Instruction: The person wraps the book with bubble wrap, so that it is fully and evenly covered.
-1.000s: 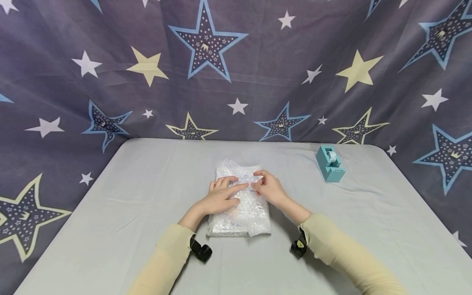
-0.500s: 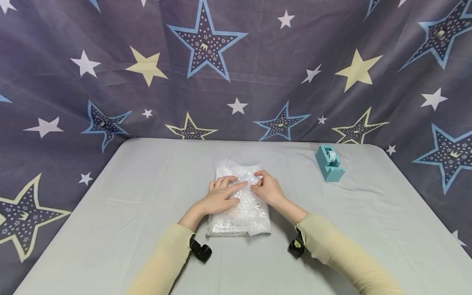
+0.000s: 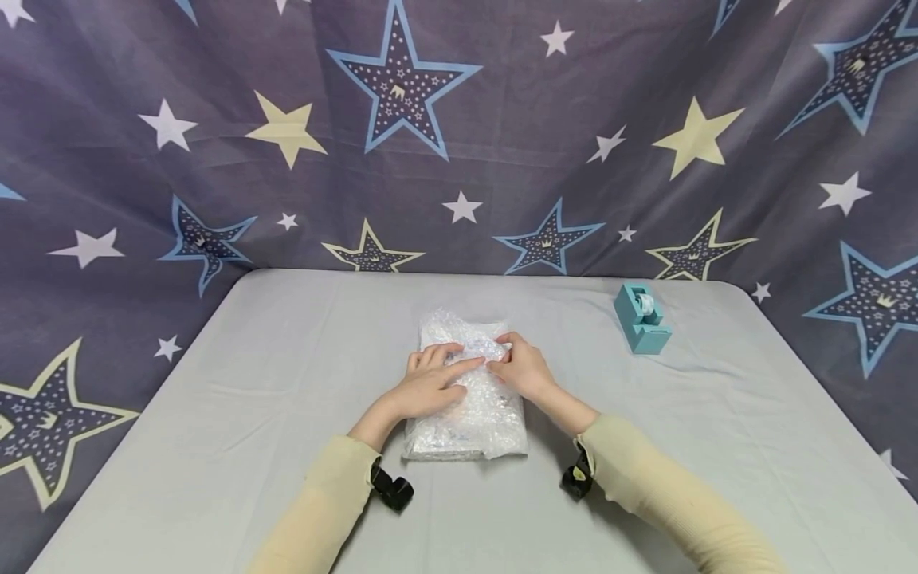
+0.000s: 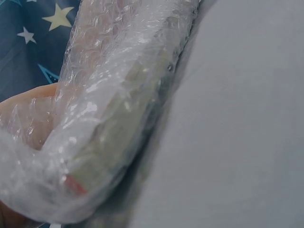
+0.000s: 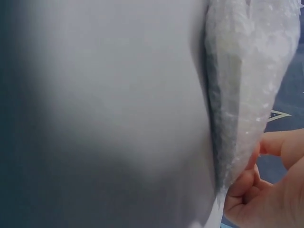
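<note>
A flat package wrapped in bubble wrap lies in the middle of the table; something pale green with a red corner shows through the wrap in the left wrist view. My left hand rests on its left half, fingers spread and the index finger straight across the top. At the package's upper right, my right hand has its fingers curled, with thumb and index finger at the wrap. The right wrist view shows these curled fingers against the edge of the wrap. What lies under the fingertips is too small to tell.
A teal tape dispenser with a roll of clear tape stands at the table's back right. The grey cloth-covered table ends at a dark curtain printed with stars.
My right hand has shifted slightly, its thumb drawing closer in at the wrap. The left hand and the package keep their place.
</note>
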Motion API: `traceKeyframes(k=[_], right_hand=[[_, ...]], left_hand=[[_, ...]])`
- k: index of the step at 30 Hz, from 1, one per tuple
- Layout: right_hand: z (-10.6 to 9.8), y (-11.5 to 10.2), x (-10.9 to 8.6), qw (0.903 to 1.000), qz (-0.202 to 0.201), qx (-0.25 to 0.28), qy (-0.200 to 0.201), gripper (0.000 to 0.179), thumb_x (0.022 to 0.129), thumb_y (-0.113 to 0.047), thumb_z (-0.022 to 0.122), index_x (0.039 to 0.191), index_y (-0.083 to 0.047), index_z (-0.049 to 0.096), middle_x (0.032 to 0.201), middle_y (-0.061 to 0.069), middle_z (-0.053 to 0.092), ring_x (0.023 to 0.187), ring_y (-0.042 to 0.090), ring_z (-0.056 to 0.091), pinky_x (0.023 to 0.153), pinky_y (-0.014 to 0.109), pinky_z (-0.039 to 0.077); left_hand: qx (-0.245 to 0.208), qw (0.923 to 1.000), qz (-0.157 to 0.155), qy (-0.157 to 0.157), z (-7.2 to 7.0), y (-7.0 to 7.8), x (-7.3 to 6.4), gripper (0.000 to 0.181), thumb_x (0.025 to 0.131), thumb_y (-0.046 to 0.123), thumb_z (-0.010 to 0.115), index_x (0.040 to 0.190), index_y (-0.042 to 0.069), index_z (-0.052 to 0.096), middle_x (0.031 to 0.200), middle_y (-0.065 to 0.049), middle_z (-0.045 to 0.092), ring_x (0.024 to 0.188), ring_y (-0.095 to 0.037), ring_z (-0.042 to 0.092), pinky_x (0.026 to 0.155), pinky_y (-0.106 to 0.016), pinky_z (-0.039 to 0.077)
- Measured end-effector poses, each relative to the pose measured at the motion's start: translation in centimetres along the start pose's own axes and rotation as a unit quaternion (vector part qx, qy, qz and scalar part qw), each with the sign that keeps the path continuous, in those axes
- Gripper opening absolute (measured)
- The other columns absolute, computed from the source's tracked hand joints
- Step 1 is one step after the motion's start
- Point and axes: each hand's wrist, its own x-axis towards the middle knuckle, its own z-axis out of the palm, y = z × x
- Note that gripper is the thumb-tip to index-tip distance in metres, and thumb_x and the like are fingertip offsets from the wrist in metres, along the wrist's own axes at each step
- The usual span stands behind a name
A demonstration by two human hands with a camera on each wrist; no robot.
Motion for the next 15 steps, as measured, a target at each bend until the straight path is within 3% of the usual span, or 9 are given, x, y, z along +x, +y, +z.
traceKeyframes(k=[15], right_hand=[[-1.3,1.7,-0.5,0.9980,0.011,-0.035,-0.051,0.054,0.080,-0.025,0.068,0.125,-0.005,0.046,0.074,0.007,0.055,0.061,0.016,0.048,0.054,0.025,0.038]], left_hand=[[-0.009,0.9999,0.000,0.008,-0.1,0.3,-0.1,0.050,0.089,0.028,0.043,0.138,0.029,0.039,0.141,-0.009,0.029,0.129,-0.026,0.020,0.094,-0.045,0.018]])
